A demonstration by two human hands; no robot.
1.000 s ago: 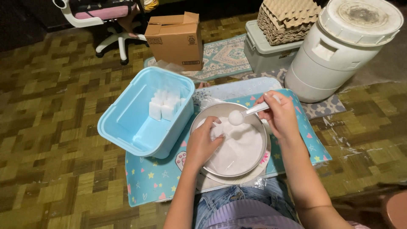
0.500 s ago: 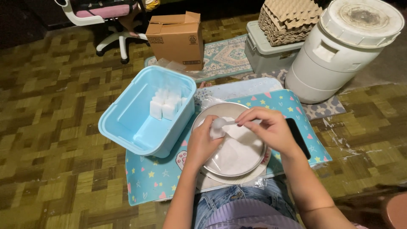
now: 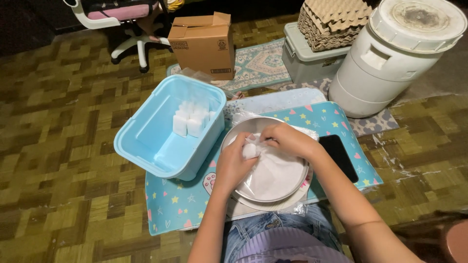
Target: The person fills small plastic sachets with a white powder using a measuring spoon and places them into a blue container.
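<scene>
At centre left the light blue tub holds white blocks, and beside it, over the round metal tray, the left hand and right hand pinch a small white lump in clear wrap between closed fingers.

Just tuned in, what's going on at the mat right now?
A person seated on the floor has both hands over a round metal pan of white powder. The left hand and right hand pinch a small white lump in clear plastic wrap. Beside it, a light blue tub holds several white wrapped blocks.
</scene>
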